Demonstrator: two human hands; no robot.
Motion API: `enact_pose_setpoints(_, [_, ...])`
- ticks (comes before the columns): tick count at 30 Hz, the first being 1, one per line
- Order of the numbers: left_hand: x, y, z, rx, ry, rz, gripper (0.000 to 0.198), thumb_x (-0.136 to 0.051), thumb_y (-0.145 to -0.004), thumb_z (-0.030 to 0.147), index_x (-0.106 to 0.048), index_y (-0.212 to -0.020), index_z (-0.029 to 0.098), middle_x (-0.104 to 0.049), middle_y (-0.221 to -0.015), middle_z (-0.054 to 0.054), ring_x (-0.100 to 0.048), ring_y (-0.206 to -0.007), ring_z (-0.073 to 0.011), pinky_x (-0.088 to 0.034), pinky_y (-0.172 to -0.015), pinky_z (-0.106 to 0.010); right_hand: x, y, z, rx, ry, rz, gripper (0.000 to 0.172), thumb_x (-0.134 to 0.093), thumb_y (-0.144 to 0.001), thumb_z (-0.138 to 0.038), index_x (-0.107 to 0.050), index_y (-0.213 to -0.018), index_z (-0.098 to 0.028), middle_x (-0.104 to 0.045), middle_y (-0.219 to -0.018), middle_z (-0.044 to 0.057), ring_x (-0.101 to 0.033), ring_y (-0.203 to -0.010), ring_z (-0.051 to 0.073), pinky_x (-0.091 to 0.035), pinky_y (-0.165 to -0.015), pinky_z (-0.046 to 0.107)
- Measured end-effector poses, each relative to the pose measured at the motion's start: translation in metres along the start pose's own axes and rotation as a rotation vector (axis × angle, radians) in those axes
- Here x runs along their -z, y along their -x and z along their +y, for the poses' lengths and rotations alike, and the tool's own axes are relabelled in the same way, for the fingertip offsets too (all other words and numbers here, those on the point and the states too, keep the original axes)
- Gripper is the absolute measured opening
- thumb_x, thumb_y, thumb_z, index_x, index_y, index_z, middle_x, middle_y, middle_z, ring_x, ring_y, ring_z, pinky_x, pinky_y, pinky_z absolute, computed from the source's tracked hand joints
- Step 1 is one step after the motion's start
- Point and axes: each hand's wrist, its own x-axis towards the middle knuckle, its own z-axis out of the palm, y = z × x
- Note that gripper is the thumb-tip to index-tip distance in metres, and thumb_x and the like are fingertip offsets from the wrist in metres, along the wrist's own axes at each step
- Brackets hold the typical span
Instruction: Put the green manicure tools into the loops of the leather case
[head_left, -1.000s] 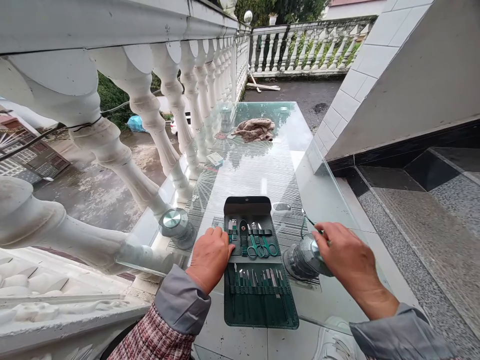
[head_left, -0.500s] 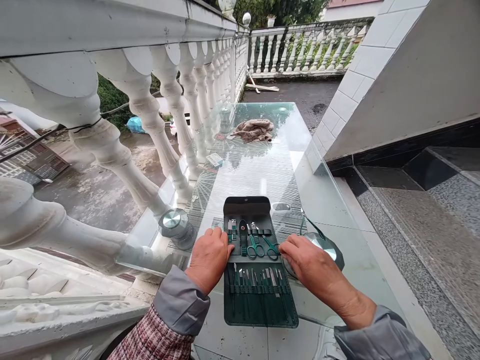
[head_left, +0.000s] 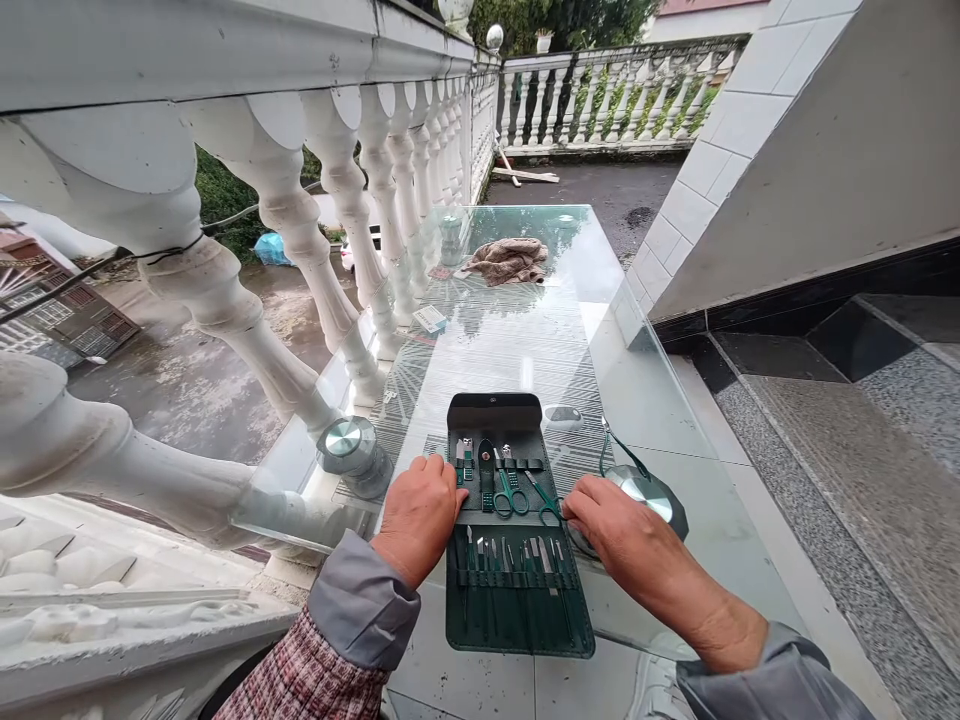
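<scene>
A dark green manicure case (head_left: 517, 620) lies unfolded on the glass table (head_left: 697, 520). Its lower pocket row carries several slim metal tools (head_left: 517, 552). In the upper half sit nail clippers (head_left: 468, 458), a dark sheath (head_left: 486, 475) and a pair of green-handled scissors (head_left: 510, 495). My left hand (head_left: 421, 520) grips the case's left edge, thumb on top. My right hand (head_left: 626, 530) pinches the handle of a second pair of scissors (head_left: 546, 500) at the case's right edge, the blades pointing up-left; its fingertips are partly hidden. Green-handled nippers (head_left: 626, 447) lie beyond my right hand.
A crumpled brown cloth (head_left: 508, 262) and a small box (head_left: 430, 320) are farther along the table. Round metal-capped glass legs (head_left: 351, 445) show at the table's sides. White balusters (head_left: 300, 270) run along the left; stone steps (head_left: 840, 450) rise on the right.
My right hand has shifted slightly right, drawing the second scissors down and right, away from the strap loops. My left hand stays at the case's edge.
</scene>
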Motion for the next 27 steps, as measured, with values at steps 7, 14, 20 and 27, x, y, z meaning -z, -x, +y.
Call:
enact_pose_setpoints(7, [0.000, 0.000, 0.000, 0.001, -0.001, 0.007, 0.019, -0.053, -0.089, 0.032, -0.061, -0.086, 0.014, -0.060, -0.083, -0.008, -0.054, -0.079, -0.0237, -0.044, -0.067, -0.034, -0.004, 0.000, 0.001, 0.072, 0.032, 0.055, 0.025, -0.040, -0.079, 0.003, -0.052, -0.078, -0.019, -0.053, -0.080, 0.003, -0.047, -0.071, 0.015, -0.035, -0.059, 0.026])
enact_pose_setpoints(14, [0.001, 0.000, 0.000, 0.012, 0.000, 0.000, 0.020, -0.053, -0.089, 0.032, -0.061, -0.085, 0.014, -0.060, -0.084, -0.007, -0.054, -0.080, -0.0222, -0.043, -0.068, -0.032, -0.004, 0.000, 0.002, 0.131, -0.074, 0.186, 0.023, -0.039, -0.083, -0.002, -0.054, -0.091, -0.017, -0.059, -0.099, 0.008, -0.054, -0.090, 0.017, -0.047, -0.074, 0.028])
enact_pose_setpoints(20, [0.001, 0.000, 0.000, 0.005, 0.007, 0.018, 0.018, -0.054, -0.088, 0.031, -0.060, -0.084, 0.014, -0.059, -0.082, -0.008, -0.053, -0.079, -0.0234, -0.043, -0.067, -0.033, -0.002, 0.002, -0.004, 0.074, -0.169, 0.198, 0.021, -0.037, -0.087, -0.008, -0.053, -0.091, -0.020, -0.058, -0.104, 0.007, -0.055, -0.096, 0.016, -0.050, -0.078, 0.030])
enact_pose_setpoints(27, [0.001, 0.001, 0.001, 0.001, -0.007, 0.037, 0.019, -0.054, -0.089, 0.031, -0.060, -0.083, 0.014, -0.058, -0.081, -0.007, -0.052, -0.077, -0.0222, -0.041, -0.066, -0.032, 0.000, 0.002, -0.021, 0.069, -0.436, 0.243, 0.016, -0.034, -0.091, -0.012, -0.046, -0.089, -0.022, -0.055, -0.099, 0.006, -0.057, -0.084, 0.011, -0.051, -0.075, 0.025])
